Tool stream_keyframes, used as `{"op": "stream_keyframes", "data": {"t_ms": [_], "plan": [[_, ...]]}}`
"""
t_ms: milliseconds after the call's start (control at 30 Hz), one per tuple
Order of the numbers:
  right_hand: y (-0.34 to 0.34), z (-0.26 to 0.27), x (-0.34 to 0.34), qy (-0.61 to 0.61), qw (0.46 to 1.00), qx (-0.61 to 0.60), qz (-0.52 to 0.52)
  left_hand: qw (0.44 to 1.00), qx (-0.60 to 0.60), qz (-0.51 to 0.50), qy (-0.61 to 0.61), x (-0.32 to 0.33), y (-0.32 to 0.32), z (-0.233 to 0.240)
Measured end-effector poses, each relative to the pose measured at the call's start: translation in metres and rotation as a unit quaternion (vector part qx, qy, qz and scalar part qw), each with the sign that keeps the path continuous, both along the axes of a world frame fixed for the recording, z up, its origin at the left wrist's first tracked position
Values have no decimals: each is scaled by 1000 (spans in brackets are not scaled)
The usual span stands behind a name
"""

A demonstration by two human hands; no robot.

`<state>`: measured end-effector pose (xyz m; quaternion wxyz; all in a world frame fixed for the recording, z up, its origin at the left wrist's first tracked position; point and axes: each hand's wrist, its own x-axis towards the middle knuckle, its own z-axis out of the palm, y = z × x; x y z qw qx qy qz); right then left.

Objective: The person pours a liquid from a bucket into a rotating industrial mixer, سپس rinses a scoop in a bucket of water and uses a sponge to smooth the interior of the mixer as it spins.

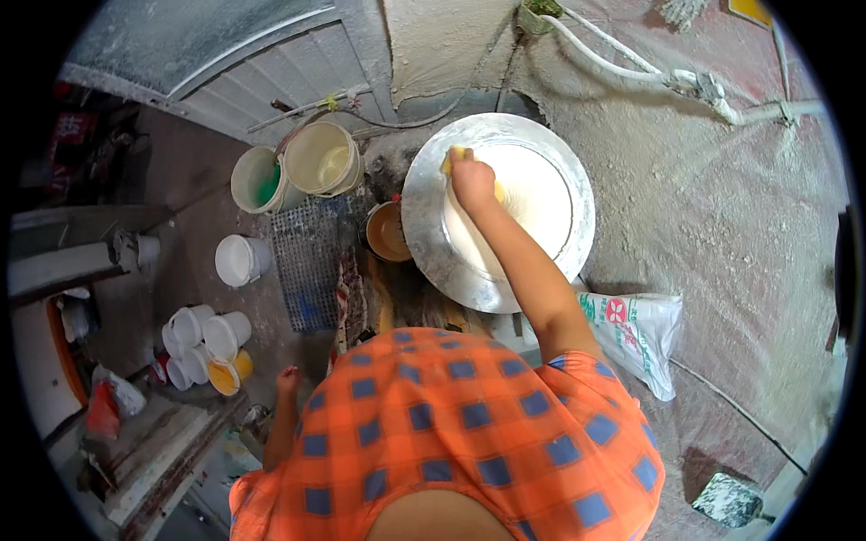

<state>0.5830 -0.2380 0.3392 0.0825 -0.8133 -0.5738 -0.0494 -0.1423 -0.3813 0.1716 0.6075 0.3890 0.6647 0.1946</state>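
My right hand (472, 181) reaches out over a round metal pan (423, 223) with a wide flat rim, its fingers closed on a yellow sponge (448, 161) at the pan's inner left edge. A creamy white liquid or batter (541, 196) fills the middle of the pan. Part of something yellow shows just right of the hand; whether it belongs to the sponge I cannot tell. Low at my left side, away from the pan, my left hand (289, 380) hangs small in view, and its fingers and any contents are not clear.
Left of the pan stand a brown-filled bucket (388, 232), two buckets (323, 159) with a hose, and a white bucket (235, 261) beside a dark grid mat (308, 270). Several buckets (226, 335) cluster lower left. A printed plastic bag (643, 331) lies at right, a dustpan-like tool (727, 500) below.
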Motion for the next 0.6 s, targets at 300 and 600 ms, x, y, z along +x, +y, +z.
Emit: {"op": "stream_keyframes", "data": {"t_ms": [300,600], "plan": [[-28,-3,117,12,969,-95,-228,998,32,-42,22,83,114,28],[-175,48,116,533,739,165,-377,969,91,-217,73,217,215,72]]}}
